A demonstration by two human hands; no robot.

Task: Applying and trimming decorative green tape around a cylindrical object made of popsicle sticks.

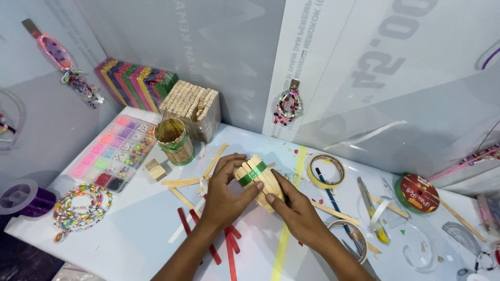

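- While lying on its side, the stick cylinder (259, 178) is clasped by the left hand (225, 193); the right hand (291, 207) is pinched on its lower end
- Behind the cylinder, left, a finished stick cup (174, 140) is seen upright; right, a tape roll (326, 170)

Bare tabletop (130, 229) lies open at near left; red sticks (208, 234) and tape rolls (326, 170) crowd elsewhere.

I've got both forearms reaching in from below, wrists angled toward each other. My left hand (225, 193) is curled, fingers closed in a grip; my right hand (296, 209) pinches, thumb forward.
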